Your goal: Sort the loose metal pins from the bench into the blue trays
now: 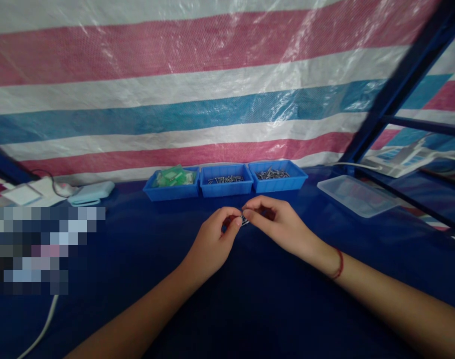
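Note:
Over the middle of the blue table, my left hand (217, 233) pinches with thumb and forefinger close together. My right hand (274, 219), with a red cord at its wrist, makes a similar pinch just beside it, the fingertips nearly meeting. Between the fingertips show small shiny metal pieces (244, 220), too small and blurred to name. Whether they are held or lie on the table under the fingers, I cannot tell. Beyond the hands stand a blue bin of thin metal pins or screws (227, 188) and another blue bin of small metal parts (278, 185).
A left-hand blue bin (171, 193) holds green plastic packets (174, 176). At right lies a translucent plastic lid (356, 195) near a blue metal frame (384, 117). A light blue case (91, 193) and a white cable (44, 326) are at left. Striped sheeting (197, 109) hangs behind.

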The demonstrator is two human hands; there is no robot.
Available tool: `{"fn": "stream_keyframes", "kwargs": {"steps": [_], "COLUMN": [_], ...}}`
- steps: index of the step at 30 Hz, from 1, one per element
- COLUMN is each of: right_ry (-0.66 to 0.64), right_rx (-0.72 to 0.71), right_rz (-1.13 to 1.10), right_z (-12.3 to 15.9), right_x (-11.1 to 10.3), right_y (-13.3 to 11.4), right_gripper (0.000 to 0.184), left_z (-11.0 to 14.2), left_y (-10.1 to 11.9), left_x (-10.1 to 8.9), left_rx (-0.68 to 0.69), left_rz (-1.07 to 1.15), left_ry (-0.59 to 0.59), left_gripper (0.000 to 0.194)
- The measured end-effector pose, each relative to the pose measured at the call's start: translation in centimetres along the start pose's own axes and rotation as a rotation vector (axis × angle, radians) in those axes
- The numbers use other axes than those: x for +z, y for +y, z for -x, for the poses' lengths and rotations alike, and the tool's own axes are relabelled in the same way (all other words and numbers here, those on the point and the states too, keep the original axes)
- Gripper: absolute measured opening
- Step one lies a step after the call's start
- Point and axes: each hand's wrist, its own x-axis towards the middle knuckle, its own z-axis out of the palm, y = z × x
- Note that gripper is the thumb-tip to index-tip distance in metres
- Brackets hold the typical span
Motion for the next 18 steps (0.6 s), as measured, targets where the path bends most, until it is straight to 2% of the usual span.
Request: {"fn": "stream_keyframes", "kwargs": {"steps": [7,12,18], "right_ry": [-0.006,0.013,0.075], "right_rx": [-0.03,-0.056,-0.069], "right_rz": [-0.059,-0.033,0.002], "right_z": [0.26,0.52,0.57], "right_x": [0.11,0.15,0.14], "right_y": [-0.45,-0.69,-0.45], "right_gripper": [0.015,0.013,0.01], "left_z": [0.04,0.18,0.28], "left_y": [0.05,0.11,0.32], "left_x": [0.26,0.29,0.14], "left_rx": [0.008,0.032,0.028], "left_rz": [0.073,0.043,0.055], "left_ry": [-0.018,-0.012,0.067], "left_gripper": [0.017,0.017,0.013]}}
